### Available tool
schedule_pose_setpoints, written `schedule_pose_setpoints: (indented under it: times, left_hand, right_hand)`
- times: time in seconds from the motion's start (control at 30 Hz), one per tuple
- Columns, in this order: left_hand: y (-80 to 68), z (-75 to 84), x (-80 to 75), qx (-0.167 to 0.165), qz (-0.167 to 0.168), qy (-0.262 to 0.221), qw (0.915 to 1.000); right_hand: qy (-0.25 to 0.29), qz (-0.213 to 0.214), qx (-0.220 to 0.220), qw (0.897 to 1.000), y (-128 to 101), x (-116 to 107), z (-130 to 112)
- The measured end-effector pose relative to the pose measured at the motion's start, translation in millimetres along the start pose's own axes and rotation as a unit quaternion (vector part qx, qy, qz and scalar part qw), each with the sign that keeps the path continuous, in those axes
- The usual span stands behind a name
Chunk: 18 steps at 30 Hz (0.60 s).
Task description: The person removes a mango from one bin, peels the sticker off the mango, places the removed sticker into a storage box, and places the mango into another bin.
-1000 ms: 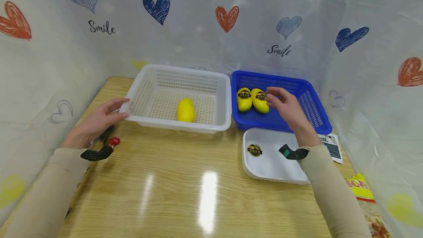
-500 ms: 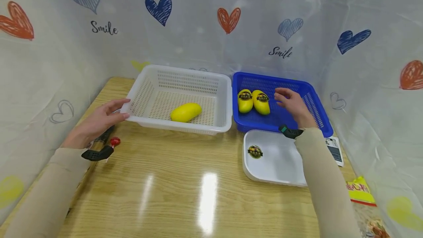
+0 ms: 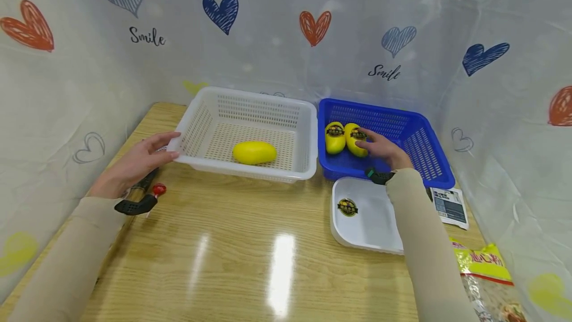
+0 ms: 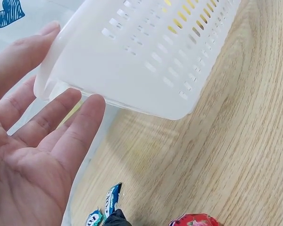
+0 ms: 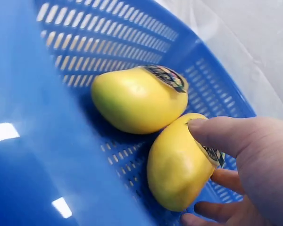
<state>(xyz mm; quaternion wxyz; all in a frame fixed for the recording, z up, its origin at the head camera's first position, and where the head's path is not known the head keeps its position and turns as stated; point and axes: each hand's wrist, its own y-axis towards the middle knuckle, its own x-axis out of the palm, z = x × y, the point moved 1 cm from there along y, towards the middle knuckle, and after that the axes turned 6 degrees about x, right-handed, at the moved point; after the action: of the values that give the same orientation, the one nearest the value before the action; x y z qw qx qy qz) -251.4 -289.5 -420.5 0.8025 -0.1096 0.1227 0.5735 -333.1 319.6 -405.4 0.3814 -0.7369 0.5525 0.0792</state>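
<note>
My left hand (image 3: 138, 163) grips the left rim of a white plastic basket (image 3: 246, 170), thumb over the edge and fingers under it. One yellow mango (image 3: 254, 153) lies sideways on that basket's floor. Over the blue basket (image 3: 429, 155), my right hand (image 3: 384, 149) has its thumb and fingers around the right one of two yellow mangoes, a labelled mango (image 5: 177, 167). In the right wrist view, the thumb presses its upper end while the fingers lie along its far side, partly hidden. The other labelled mango (image 5: 137, 101) leans against it.
A white tray (image 3: 366, 227) with a fruit sticker stands before the blue basket. To its right lie a printed packet (image 3: 450, 207) and a yellow-topped food bag (image 3: 484, 272). A red-wrapped lollipop (image 3: 159, 189) and small wrapped candies (image 4: 111, 197) sit near the left hand.
The mango in the white basket has rolled from upright to lying sideways. My right hand drew back rightward, then came left and down onto the right mango. The left hand stays on the rim.
</note>
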Motion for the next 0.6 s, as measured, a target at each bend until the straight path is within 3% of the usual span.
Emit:
schedule_pose_setpoints:
  times: [0.37, 0.6]
  left_hand:
    - [-1.2, 2.6, -0.6, -0.011, -0.001, 0.024, 0.9996]
    - [-0.7, 3.9, 0.2, 0.001, -0.001, 0.025, 0.9997]
  right_hand:
    - [0.099, 0.002, 0.019, 0.995, 3.2, 3.9, 2.2]
    - [0.079, -0.015, 0.022, 0.997, 6.2, 8.7, -0.4]
